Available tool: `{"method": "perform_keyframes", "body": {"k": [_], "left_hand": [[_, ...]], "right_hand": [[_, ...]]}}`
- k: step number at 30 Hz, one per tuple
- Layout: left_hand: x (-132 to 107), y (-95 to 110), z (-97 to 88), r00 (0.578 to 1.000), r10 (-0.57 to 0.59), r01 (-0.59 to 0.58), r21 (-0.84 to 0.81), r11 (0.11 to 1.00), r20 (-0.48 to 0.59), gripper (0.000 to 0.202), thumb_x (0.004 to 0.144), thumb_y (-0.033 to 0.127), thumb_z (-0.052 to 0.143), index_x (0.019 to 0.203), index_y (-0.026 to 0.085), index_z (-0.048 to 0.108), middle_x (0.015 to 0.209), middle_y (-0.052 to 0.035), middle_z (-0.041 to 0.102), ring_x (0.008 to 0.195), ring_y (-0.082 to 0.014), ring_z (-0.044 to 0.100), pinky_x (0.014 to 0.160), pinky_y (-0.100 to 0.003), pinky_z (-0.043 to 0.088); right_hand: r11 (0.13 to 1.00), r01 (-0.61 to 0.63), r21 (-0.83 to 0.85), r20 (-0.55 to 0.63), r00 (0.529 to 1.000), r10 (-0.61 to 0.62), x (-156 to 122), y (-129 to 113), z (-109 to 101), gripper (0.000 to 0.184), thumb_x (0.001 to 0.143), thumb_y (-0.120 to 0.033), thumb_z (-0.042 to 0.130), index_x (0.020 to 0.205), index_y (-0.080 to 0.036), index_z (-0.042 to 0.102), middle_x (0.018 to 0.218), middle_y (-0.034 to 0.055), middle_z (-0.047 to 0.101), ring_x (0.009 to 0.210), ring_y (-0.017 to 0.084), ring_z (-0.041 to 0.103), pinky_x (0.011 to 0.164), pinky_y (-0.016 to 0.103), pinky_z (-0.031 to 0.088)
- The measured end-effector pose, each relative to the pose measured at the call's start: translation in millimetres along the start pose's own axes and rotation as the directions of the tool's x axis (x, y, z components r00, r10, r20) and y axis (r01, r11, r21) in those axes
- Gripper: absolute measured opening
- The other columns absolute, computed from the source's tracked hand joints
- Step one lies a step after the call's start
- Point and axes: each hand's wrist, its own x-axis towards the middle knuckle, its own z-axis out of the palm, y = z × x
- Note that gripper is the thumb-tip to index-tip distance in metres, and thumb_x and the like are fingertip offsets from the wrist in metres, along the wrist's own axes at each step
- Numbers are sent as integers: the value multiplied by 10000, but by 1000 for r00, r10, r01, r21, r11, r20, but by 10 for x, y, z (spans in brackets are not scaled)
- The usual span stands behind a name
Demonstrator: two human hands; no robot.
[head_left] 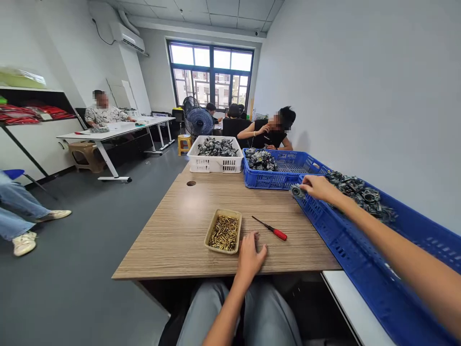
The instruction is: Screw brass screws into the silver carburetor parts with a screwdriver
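Note:
My right hand [319, 187] pinches a small grey metal casting [297, 191] with a round opening, just over the near-left edge of the long blue crate [334, 242]. Behind that hand, a heap of similar grey castings [360, 194] lies in the crate. On the wooden table, my left hand [251, 254] rests palm down with its fingers apart, beside a beige tray [207, 239] of small brass-coloured screws or pins [224, 233]. A screwdriver [275, 232] with a red handle and dark shaft lies to the right of the tray.
A white crate [215, 165] and a second blue crate [270, 181], both with castings, stand along the table's far side. Across the table sits a person in black [268, 137]. Farther off are a fan [199, 121] and a white table [118, 129] with another person.

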Motion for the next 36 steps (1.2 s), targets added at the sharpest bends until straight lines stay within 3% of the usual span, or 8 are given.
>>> {"method": "perform_keyframes", "body": {"k": [7,11,15,18,22,29,32,36], "left_hand": [[14,34,-27,1000,20,-20,21,1000,10,658,847,375,805,1422,206,534,1341,-131,658,1266,-316,611,1132,-500,485],[19,69,-42,1000,11,-11,1,1000,7,962,724,483,936,1509,198,457,1435,-156,604,1355,-348,562,1173,-510,448],[15,104,-68,1000,-1,1,-5,1000,9,1046,681,516,965,1525,181,447,1446,-167,587,1358,-360,546,1174,-514,440],[14,112,-67,1000,-10,10,-24,1000,-14,1061,669,494,976,1531,183,443,1457,-167,579,1359,-358,544,1180,-522,433],[6,110,-55,999,-22,20,-43,999,-46,955,721,415,955,1513,196,467,1462,-155,585,1369,-345,547,1198,-517,420],[-40,137,-98,1000,-2,3,-19,1000,6,666,902,381,794,1490,235,516,1446,-123,616,1341,-303,562,1179,-470,442],[-41,151,-100,1000,-9,9,-1,1000,15,703,899,417,793,1510,221,505,1459,-133,607,1354,-315,550,1190,-478,435],[-53,206,-97,1000,7,-5,73,997,-31,895,880,468,799,1614,171,382,1528,-188,547,1404,-359,514,1224,-528,402]], "right_hand": [[977,46,209,212,973,-92,-595,-698,693,377,1040,-436,684,1331,-197,676,1368,101,660,1154,259,679,976,449,601],[947,8,322,305,946,-112,-748,-943,919,355,1044,-432,677,1327,-217,684,1392,95,653,1178,266,671,993,446,595],[907,-53,417,395,909,-129,-819,-1136,1095,381,1036,-454,683,1306,-186,693,1360,75,667,1159,293,677,976,453,603],[876,-121,467,467,875,-129,-849,-1236,1246,362,1042,-453,682,1262,-165,686,1193,66,711,973,208,713,832,378,631],[826,-195,529,511,850,-126,-900,-1277,1482,547,1025,-669,592,845,-156,656,672,5,644,541,124,610,512,245,528],[788,-184,587,342,939,-36,-1203,-1079,1790,597,1003,-739,462,790,-206,624,692,76,671,584,196,642,502,288,516],[816,-161,555,138,985,101,-1423,-915,1835,505,1009,-701,450,919,-242,640,895,126,711,878,302,709,669,354,553],[889,-150,433,-126,966,225,-1633,-725,1950,466,1018,-633,417,1262,-287,611,1304,156,652,1157,391,672,808,444,548]]}}
